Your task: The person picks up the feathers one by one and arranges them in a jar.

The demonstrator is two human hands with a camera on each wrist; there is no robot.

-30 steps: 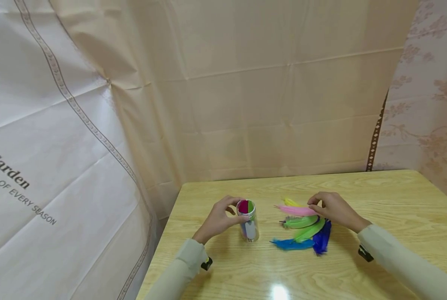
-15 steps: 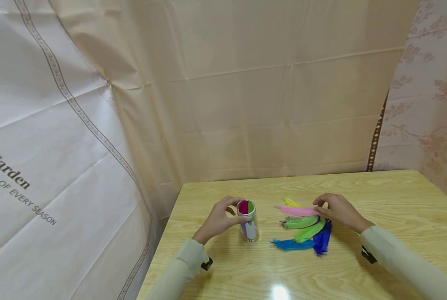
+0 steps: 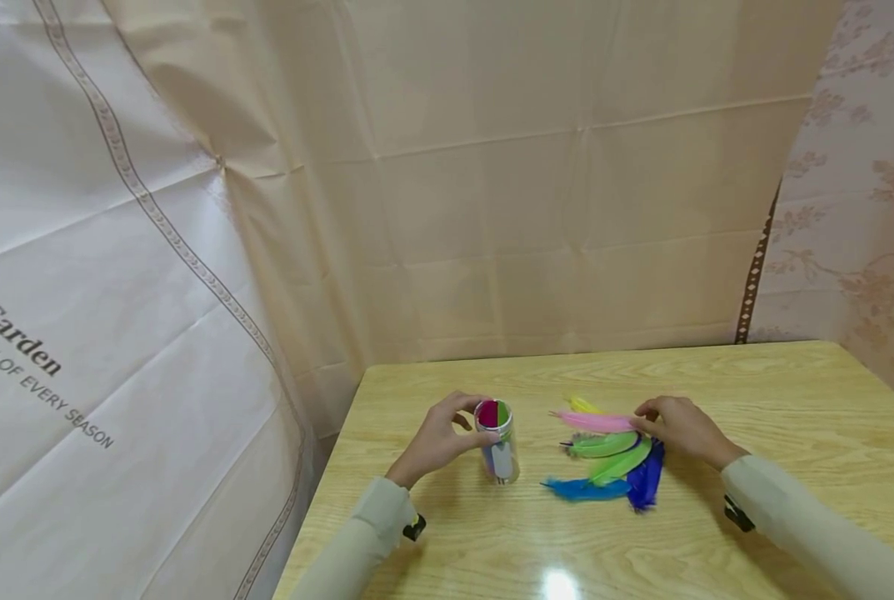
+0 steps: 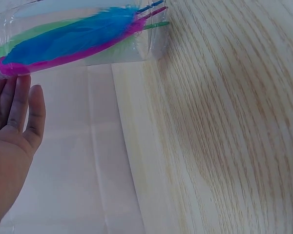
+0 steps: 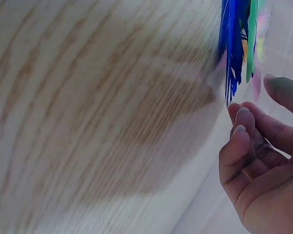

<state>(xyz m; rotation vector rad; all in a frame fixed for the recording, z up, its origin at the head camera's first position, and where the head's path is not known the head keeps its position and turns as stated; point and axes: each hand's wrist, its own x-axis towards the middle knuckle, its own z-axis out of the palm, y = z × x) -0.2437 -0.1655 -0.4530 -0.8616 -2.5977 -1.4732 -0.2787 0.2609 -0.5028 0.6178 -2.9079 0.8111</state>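
Fingers of the left hand (image 3: 437,435) clasp a clear jar (image 3: 501,460) near its rim; those of the right hand (image 3: 684,430) bend, thumb apart, by loose feathers (image 3: 621,463) right of the jar. Under the jar spreads the surface (image 3: 761,400). The loose feathers are pink, blue, green and yellow; inside the jar are enclosed feathers (image 4: 68,40).

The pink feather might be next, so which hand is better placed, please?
Probably the right hand: it is right beside the pink feather, while the left hand holds the clear jar.
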